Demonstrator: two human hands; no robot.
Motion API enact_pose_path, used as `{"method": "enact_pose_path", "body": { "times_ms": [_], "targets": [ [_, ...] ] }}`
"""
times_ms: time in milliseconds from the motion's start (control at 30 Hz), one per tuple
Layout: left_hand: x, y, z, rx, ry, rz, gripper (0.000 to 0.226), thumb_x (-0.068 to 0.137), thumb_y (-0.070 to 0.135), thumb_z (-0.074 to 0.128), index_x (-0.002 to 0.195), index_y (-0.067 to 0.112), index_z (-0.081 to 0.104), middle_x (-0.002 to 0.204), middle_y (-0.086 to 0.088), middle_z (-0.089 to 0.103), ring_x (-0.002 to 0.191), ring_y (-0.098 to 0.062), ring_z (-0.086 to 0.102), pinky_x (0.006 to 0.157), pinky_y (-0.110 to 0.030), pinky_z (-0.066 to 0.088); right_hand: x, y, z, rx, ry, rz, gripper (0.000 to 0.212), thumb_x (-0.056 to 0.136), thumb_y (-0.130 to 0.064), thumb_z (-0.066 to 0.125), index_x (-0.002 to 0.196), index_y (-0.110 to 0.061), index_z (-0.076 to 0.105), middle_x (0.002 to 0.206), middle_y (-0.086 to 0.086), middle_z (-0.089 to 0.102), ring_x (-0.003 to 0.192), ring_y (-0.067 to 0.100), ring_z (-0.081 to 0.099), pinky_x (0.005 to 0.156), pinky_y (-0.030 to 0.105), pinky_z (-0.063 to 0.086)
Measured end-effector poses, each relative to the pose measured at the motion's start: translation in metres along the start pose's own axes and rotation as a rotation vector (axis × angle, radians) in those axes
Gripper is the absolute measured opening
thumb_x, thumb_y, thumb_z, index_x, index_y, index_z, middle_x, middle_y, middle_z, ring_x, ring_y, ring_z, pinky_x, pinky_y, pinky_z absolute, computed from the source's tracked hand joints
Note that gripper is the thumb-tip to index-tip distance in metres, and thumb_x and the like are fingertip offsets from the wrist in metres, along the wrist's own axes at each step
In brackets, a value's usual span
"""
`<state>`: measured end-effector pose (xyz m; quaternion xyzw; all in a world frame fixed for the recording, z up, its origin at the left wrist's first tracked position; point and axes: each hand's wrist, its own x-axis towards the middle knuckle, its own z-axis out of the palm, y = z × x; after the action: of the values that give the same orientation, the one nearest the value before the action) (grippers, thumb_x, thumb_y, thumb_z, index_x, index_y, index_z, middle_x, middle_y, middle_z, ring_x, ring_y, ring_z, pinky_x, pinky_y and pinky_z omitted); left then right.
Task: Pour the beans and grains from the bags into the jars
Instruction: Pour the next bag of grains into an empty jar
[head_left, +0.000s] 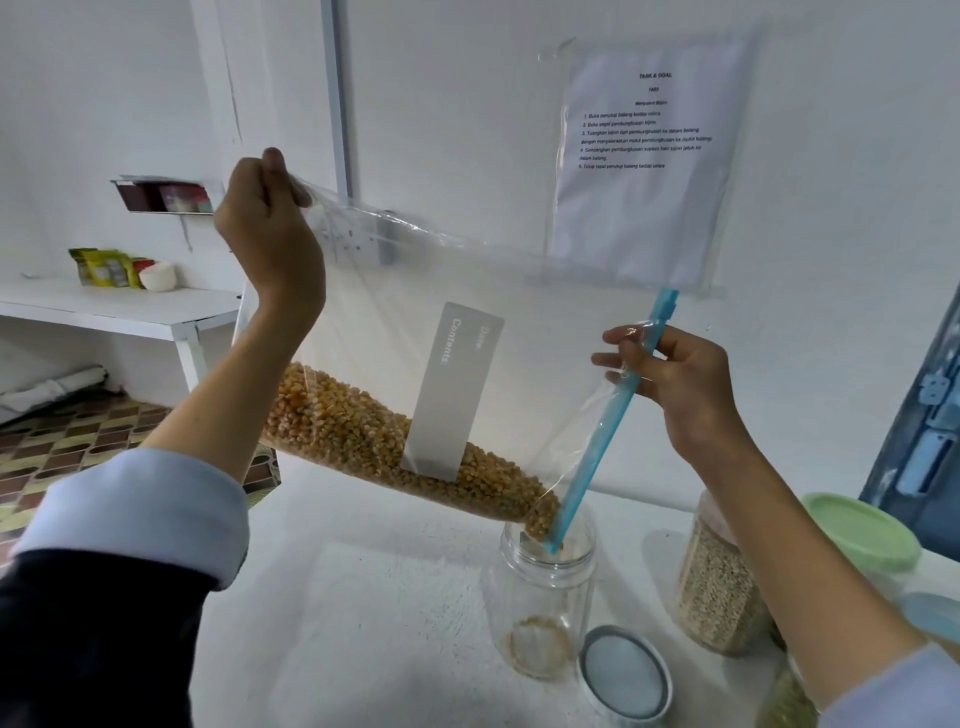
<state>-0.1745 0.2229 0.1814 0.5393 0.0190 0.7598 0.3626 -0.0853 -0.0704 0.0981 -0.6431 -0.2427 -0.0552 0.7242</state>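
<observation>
A clear zip bag (519, 322) with a blue zip strip (608, 421) and a grey label hangs tilted over an open clear jar (545, 587). Yellow corn kernels (363, 421) lie along the bag's lower edge and reach its low corner, which sits in the jar's mouth. A few kernels lie on the jar's bottom. My left hand (270, 228) pinches the bag's raised bottom corner high up. My right hand (675, 384) grips the blue zip strip near its upper end.
The jar's silver lid (623, 675) lies on the white table (363, 597) in front. A jar of pale grains (717, 587) stands to the right, beside a green-lidded container (862, 535). Another jar of greenish beans (789, 701) shows at the bottom right. A taped instruction sheet (644, 156) hangs on the wall.
</observation>
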Motion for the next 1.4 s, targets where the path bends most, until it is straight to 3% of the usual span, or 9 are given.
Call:
{"method": "enact_pose_path", "body": {
  "times_ms": [433,733,867,1133,1400],
  "targets": [
    [0.004,0.005,0.001,-0.037,-0.027,0.011,0.033,0.094,0.025,0.04,0.061,0.03,0.04,0.051,0.017,0.045,0.05,0.004,0.044,0.057,-0.019,0.038,-0.001,-0.002,0.005,-0.048,0.096,-0.036,0.016,0.091,-0.016,0.059,0.08,-0.017,0.07,0.085,-0.002,0.072,0.09,0.018,0.067,0.104,0.041,0.044],
    [0.01,-0.001,0.001,-0.023,-0.028,0.012,0.037,0.095,0.02,0.04,0.059,0.03,0.039,0.046,0.023,0.049,0.05,0.003,0.043,0.058,-0.026,0.039,0.002,-0.003,0.006,-0.034,0.079,-0.041,0.018,0.092,-0.016,0.058,0.079,-0.016,0.07,0.08,-0.003,0.072,0.088,0.021,0.067,0.104,0.042,0.045],
    [0.01,-0.001,0.0,-0.03,-0.026,0.015,0.039,0.096,0.016,0.04,0.059,0.03,0.039,0.046,0.018,0.047,0.049,0.003,0.044,0.058,-0.02,0.038,0.003,-0.004,0.005,-0.013,0.075,-0.038,0.019,0.092,-0.014,0.059,0.077,-0.016,0.071,0.073,-0.006,0.073,0.086,0.023,0.068,0.102,0.042,0.046],
    [0.012,0.002,-0.001,-0.024,-0.018,0.033,0.038,0.097,0.017,0.039,0.06,0.029,0.039,0.054,0.013,0.045,0.05,0.004,0.045,0.059,-0.012,0.037,0.003,-0.01,0.006,0.035,0.045,-0.029,0.017,0.091,-0.019,0.061,0.079,-0.011,0.07,0.076,-0.002,0.073,0.082,0.02,0.067,0.098,0.041,0.049],
    [0.015,-0.003,-0.009,-0.048,0.007,-0.018,0.038,0.095,0.018,0.041,0.059,0.027,0.039,0.053,0.01,0.046,0.049,0.002,0.042,0.058,-0.019,0.036,0.005,-0.016,0.013,0.03,0.109,-0.027,0.022,0.091,-0.022,0.061,0.073,-0.014,0.07,0.071,-0.005,0.073,0.083,0.019,0.068,0.101,0.04,0.047]
  ]
}}
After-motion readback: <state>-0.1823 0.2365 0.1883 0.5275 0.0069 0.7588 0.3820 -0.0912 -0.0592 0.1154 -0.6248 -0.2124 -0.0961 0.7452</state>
